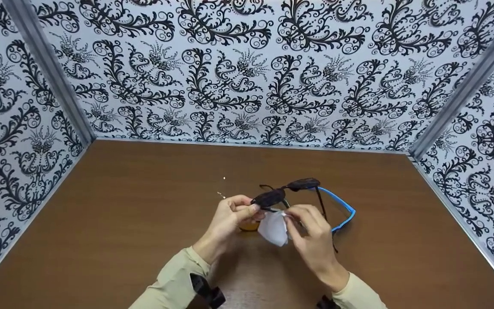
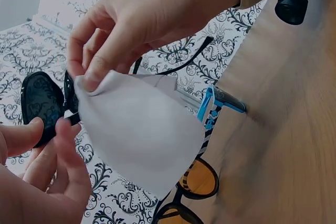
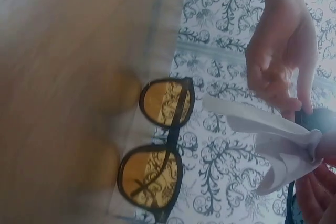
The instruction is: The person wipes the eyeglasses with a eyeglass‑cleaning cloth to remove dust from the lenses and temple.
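In the head view my left hand (image 1: 229, 216) pinches the rim of dark-lensed black sunglasses (image 1: 271, 197), held above the table with the temples spread. My right hand (image 1: 313, 227) pinches one edge of a white cloth (image 1: 273, 229), which hangs just below the near lens. The left wrist view shows the cloth (image 2: 139, 129) draped from the right fingertips, close beside the sunglasses (image 2: 42, 103). Past it is a pair of orange-lensed glasses (image 2: 199, 179). These orange-lensed glasses (image 3: 152, 179) have a dark frame and stand on the table, mostly hidden by the hands in the head view.
Glasses with a bright blue frame (image 1: 346, 205) lie right of the hands, partly covered by the sunglasses and right hand. Tiny light specks (image 1: 221, 195) show on the brown table (image 1: 152, 184) to the left. Patterned walls (image 1: 247, 86) enclose the back and sides.
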`<state>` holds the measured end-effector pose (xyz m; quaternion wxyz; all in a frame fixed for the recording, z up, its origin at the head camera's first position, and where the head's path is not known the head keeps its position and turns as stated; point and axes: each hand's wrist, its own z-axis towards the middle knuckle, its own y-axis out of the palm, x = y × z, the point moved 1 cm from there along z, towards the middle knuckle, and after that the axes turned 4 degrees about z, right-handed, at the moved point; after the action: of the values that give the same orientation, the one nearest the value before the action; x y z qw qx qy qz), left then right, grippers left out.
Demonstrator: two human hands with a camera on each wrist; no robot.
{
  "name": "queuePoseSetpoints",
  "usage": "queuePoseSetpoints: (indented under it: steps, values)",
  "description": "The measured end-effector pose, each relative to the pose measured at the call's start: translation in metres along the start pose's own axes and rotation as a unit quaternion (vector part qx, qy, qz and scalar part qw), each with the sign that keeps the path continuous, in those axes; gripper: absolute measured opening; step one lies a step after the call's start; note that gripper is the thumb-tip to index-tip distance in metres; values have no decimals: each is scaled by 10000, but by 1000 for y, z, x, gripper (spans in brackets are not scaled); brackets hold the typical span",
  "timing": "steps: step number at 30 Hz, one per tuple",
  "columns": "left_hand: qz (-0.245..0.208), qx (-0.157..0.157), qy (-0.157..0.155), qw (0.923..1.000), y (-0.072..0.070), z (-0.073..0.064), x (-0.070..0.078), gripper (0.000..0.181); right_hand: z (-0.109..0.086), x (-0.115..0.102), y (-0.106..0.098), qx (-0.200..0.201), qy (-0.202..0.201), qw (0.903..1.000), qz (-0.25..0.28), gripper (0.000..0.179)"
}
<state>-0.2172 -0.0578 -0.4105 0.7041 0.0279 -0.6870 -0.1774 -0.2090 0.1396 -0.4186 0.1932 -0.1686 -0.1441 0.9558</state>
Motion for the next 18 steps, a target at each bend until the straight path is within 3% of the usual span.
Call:
queuePoseSetpoints:
  steps: [4, 13, 18]
  values:
    - [-130, -75, -72, 9999, -3, -3, 2, 4, 0, 5, -9, 43, 8, 9991, -427, 25]
    - [-212, -42, -122, 9997, -11, -6, 6, 4, -2, 13, -28, 51, 531, 9926, -1093, 11]
    - [-239, -72, -163, 9996, -15, -6, 6, 6, -1, 17, -33, 113, 493, 9904, -1285, 12]
